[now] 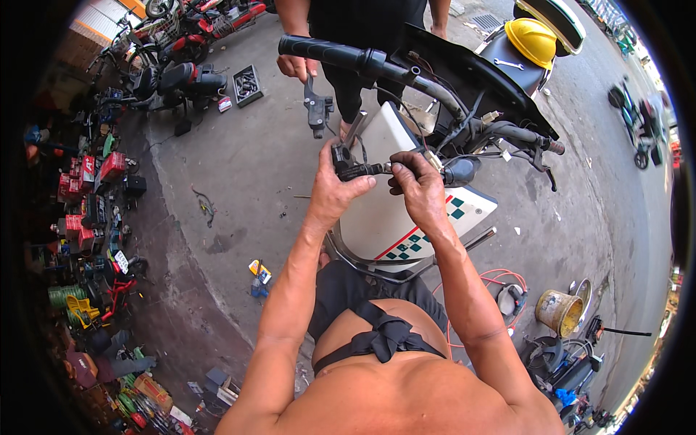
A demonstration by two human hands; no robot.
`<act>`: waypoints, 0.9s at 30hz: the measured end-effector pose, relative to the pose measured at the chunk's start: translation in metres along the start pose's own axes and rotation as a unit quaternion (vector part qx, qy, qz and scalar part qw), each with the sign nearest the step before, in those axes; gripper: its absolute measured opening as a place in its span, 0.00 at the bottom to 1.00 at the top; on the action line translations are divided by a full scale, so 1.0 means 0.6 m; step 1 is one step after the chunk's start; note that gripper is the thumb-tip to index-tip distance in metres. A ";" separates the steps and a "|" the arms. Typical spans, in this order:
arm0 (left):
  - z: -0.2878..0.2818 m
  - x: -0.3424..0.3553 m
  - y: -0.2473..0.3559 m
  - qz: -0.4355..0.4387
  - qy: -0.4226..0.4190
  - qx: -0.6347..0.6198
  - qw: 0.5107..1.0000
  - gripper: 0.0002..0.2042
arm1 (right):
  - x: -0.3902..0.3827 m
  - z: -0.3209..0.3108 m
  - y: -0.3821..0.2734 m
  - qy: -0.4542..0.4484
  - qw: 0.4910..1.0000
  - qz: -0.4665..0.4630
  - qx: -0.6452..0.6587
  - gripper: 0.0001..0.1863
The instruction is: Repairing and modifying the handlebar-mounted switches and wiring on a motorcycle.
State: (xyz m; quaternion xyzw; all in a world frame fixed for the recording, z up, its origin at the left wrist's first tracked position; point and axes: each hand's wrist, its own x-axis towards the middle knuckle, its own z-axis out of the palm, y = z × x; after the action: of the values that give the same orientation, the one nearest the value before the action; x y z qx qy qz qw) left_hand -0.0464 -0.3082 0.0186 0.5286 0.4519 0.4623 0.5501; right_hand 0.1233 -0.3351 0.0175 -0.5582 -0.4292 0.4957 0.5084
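My left hand (335, 190) is closed around a black handlebar lever bracket (355, 171), its thumb lying along the side. A silver lever (354, 127) seems to stick up from the bracket. Fingertips of my right hand (420, 185), darkened with grime, pinch at the bracket's right end; what is between them is too small to make out. Both hands are above the white scooter front panel (377, 217). Just beyond, another person's hand (296, 67) holds a dark brake master cylinder with its lever (317, 109).
The scooter's handlebar (428, 83) with loose cables spans the far right, before a black box bearing a yellow helmet (531, 42) and a wrench (509, 64). A bucket (559, 312) and red hose (500, 274) are at right. Parts and boxes (87, 170) line the left.
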 end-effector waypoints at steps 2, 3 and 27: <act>-0.005 0.001 -0.005 -0.001 0.000 0.001 1.000 0.42 | 0.001 0.001 0.002 -0.002 1.000 0.007 0.005 0.11; -0.008 0.000 -0.008 -0.019 -0.001 -0.018 1.000 0.42 | 0.001 0.001 0.002 -0.001 1.000 0.007 0.004 0.11; 0.059 -0.016 -0.036 -0.044 0.073 -0.337 0.938 0.20 | -0.001 0.002 -0.017 0.005 1.000 0.028 -0.001 0.10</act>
State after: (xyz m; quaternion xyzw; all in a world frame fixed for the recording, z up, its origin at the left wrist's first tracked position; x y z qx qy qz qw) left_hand -0.0123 -0.3238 -0.0018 0.2571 0.3314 0.5998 0.6814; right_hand 0.1220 -0.3341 0.0276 -0.5729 -0.4109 0.5066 0.4963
